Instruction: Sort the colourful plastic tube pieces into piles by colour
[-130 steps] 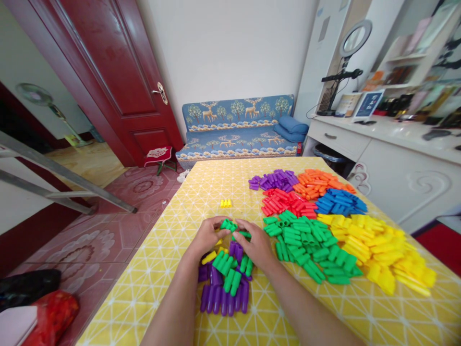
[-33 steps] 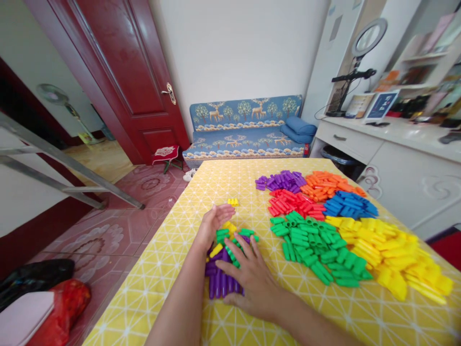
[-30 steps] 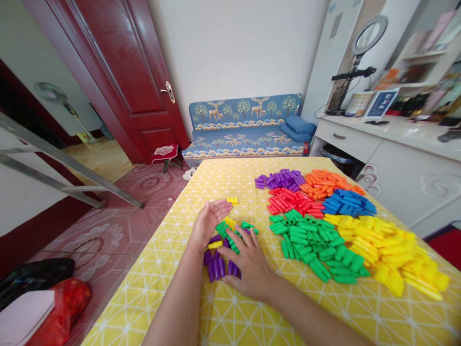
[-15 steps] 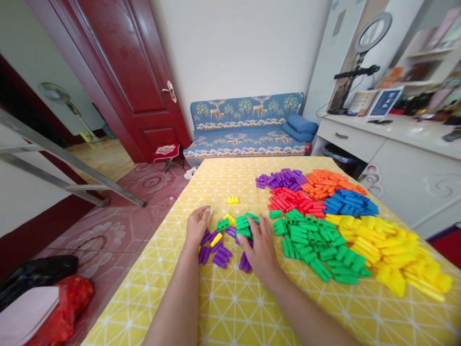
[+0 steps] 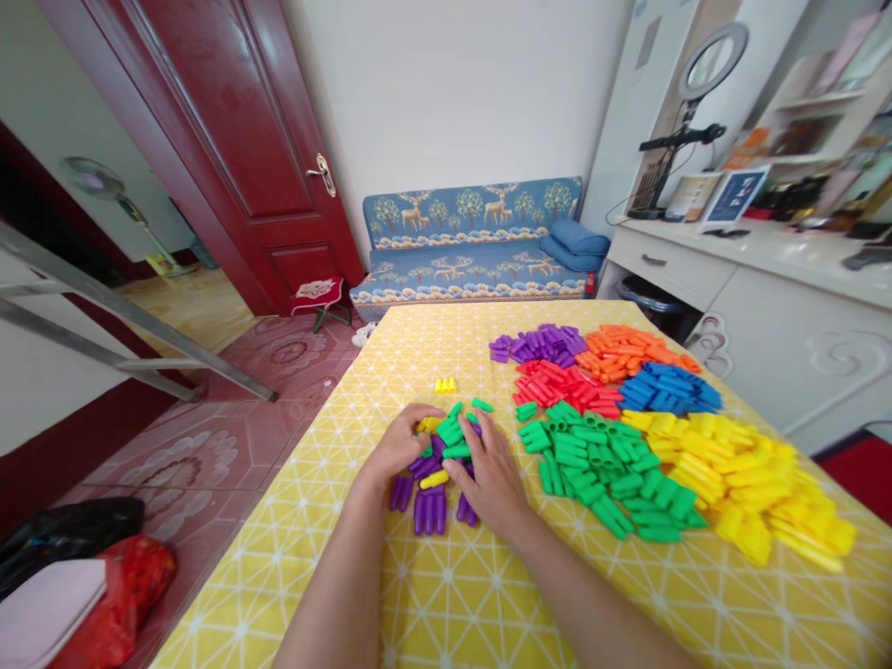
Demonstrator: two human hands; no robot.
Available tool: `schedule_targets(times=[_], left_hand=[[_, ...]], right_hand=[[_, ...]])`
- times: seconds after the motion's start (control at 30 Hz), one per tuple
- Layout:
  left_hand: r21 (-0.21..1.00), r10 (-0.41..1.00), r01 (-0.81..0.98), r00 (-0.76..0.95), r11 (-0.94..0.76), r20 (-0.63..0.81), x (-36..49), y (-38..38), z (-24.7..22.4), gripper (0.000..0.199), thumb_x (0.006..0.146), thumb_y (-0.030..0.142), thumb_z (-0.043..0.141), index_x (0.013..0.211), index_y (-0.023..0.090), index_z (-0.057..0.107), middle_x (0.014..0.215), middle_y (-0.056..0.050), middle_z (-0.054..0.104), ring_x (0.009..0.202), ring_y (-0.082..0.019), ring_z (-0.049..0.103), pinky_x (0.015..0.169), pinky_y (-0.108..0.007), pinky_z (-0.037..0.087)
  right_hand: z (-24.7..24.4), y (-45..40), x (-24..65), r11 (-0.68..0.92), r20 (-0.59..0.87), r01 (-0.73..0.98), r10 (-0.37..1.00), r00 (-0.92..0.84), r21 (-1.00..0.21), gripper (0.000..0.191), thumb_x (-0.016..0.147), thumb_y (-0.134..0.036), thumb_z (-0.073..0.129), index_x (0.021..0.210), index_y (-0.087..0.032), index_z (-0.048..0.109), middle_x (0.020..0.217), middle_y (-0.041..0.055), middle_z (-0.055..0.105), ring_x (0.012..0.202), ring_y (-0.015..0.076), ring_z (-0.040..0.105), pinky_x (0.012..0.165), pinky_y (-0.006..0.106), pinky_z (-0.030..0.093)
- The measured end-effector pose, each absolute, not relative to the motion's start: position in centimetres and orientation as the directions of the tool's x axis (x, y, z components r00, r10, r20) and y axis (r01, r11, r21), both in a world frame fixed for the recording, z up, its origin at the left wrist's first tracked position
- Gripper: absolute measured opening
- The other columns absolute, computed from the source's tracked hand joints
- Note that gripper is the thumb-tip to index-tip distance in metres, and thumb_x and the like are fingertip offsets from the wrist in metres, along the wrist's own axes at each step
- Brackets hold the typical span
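Observation:
Between my hands lies a small mixed heap of plastic tube-like building pieces. Several purple pieces (image 5: pixel 430 511) spread at its near side, with a yellow piece (image 5: pixel 435 479) across them. Green pieces (image 5: pixel 450 426) rest on the far side. My left hand (image 5: pixel 400 446) curves around the heap's left edge, its fingers against yellow and green pieces. Spread fingers of my right hand (image 5: pixel 493 474) lie over the right edge, touching green and purple pieces and partly hiding them. Neither hand grips a piece that I can make out.
Sorted piles sit to the right: green (image 5: pixel 599 465), yellow (image 5: pixel 759 478), red (image 5: pixel 568 386), blue (image 5: pixel 669 387), orange (image 5: pixel 631 351) and purple (image 5: pixel 547 344). A lone yellow piece (image 5: pixel 445 386) lies beyond the heap on the yellow tablecloth (image 5: pixel 446 613). A blue sofa (image 5: pixel 474 260) stands behind the table.
My left hand has moved right and onto the heap. The loose pieces are pushed closer together, and purple ones have shifted. My right hand stays at the heap's right side.

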State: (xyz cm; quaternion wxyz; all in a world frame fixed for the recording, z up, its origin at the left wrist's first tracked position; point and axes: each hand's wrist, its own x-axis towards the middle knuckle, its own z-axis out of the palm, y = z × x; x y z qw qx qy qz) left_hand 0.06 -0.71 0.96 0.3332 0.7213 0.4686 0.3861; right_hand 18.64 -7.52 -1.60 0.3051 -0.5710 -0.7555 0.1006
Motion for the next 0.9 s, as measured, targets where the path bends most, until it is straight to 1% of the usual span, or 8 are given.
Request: schedule_targets(times=[0.1, 0.27, 0.33, 0.43, 0.57, 0.67, 0.77, 0.9], left_hand=[[0.833, 0.956, 0.469, 0.151, -0.294, 0.252, 0.2, -0.2, 0.0, 0.046, 0.060, 0.006, 0.055, 0.098, 0.022, 0.075, 0.106, -0.005, 0.070, 0.100, -0.022, 0.062, 0.096, -0.038, 0.047], [0.853, 0.960, 0.475, -0.054, -0.217, 0.274, 0.6, 0.3, -1.1, 0.035, 0.070, 0.019, 0.064, 0.103, 0.021, 0.073, 0.087, -0.004, 0.071, 0.069, -0.017, 0.060, 0.073, -0.031, 0.051], [0.844, 0.937, 0.489, -0.135, -0.221, 0.323, 0.8, 0.1, -0.7, 0.037, 0.073, 0.021, 0.063, 0.109, 0.020, 0.071, 0.081, -0.003, 0.070, 0.065, -0.016, 0.059, 0.070, -0.030, 0.050], [0.861, 0.898, 0.419, -0.194, -0.287, 0.394, 1.2, -0.4, 0.4, 0.042, 0.077, 0.025, 0.062, 0.119, 0.019, 0.065, 0.090, -0.004, 0.070, 0.073, -0.016, 0.062, 0.073, -0.028, 0.051], [0.927, 0.929, 0.148, -0.088, -0.344, 0.358, 2.7, -1.2, 1.6, 0.048, 0.080, 0.030, 0.062, 0.126, 0.017, 0.056, 0.100, -0.006, 0.071, 0.086, -0.018, 0.067, 0.079, -0.029, 0.053], [0.947, 0.947, -0.012, 0.030, -0.320, 0.320, 4.1, -1.6, 1.7, 0.048, 0.080, 0.030, 0.064, 0.125, 0.016, 0.056, 0.105, -0.008, 0.072, 0.095, -0.020, 0.068, 0.088, -0.033, 0.053], [0.955, 0.953, -0.005, 0.061, -0.296, 0.295, 4.8, -1.7, 1.2, 0.044, 0.079, 0.032, 0.065, 0.120, 0.017, 0.060, 0.107, -0.009, 0.072, 0.100, -0.022, 0.068, 0.093, -0.035, 0.052], [0.947, 0.954, 0.112, 0.049, -0.300, 0.296, 4.7, -1.6, 0.8, 0.044, 0.080, 0.033, 0.063, 0.122, 0.018, 0.062, 0.102, -0.006, 0.073, 0.092, -0.021, 0.068, 0.086, -0.033, 0.054]], right_hand=[[-1.6, -7.6, 18.5, 0.318, 0.338, 0.801, 0.928, -0.154, -0.508, 0.067, 0.092, -0.054, 0.044, 0.149, -0.021, 0.032, 0.158, 0.0156, 0.021, 0.145, 0.0334, 0.019, 0.114, 0.054, 0.026], [-1.3, -7.0, 17.5, 0.229, 0.296, 0.814, 0.952, -0.074, -0.534, 0.064, 0.093, -0.050, 0.043, 0.149, -0.020, 0.032, 0.158, 0.0173, 0.020, 0.145, 0.0363, 0.017, 0.113, 0.056, 0.024], [-1.2, -6.3, 16.8, 0.199, 0.290, 0.819, 0.956, -0.041, -0.539, 0.062, 0.093, -0.046, 0.045, 0.148, -0.020, 0.034, 0.157, 0.0179, 0.022, 0.145, 0.0370, 0.017, 0.112, 0.058, 0.022], [-1.2, -4.8, 16.0, 0.207, 0.301, 0.795, 0.953, -0.033, -0.570, 0.062, 0.091, -0.047, 0.048, 0.146, -0.020, 0.037, 0.156, 0.0177, 0.025, 0.145, 0.0366, 0.019, 0.112, 0.059, 0.020], [-1.3, -3.1, 16.0, 0.291, 0.377, 0.618, 0.926, 0.010, -0.730, 0.055, 0.096, -0.046, 0.036, 0.144, -0.020, 0.038, 0.153, 0.0143, 0.034, 0.144, 0.0283, 0.023, 0.114, 0.054, 0.021], [-1.2, -3.0, 16.6, 0.388, 0.478, 0.401, 0.865, 0.153, -0.830, 0.045, 0.099, -0.038, 0.028, 0.134, -0.019, 0.048, 0.142, 0.0121, 0.047, 0.137, 0.0217, 0.036, 0.112, 0.045, 0.030], [-0.7, -3.6, 17.0, 0.467, 0.546, 0.325, 0.808, 0.221, -0.823, 0.036, 0.097, -0.036, 0.033, 0.121, -0.019, 0.056, 0.122, 0.0102, 0.059, 0.115, 0.0201, 0.054, 0.101, 0.039, 0.042], [-0.1, -4.1, 16.8, 0.441, 0.561, 0.402, 0.788, 0.255, -0.802, 0.027, 0.091, -0.036, 0.050, 0.110, -0.020, 0.059, 0.102, 0.0062, 0.063, 0.090, 0.0184, 0.057, 0.082, 0.034, 0.047]])
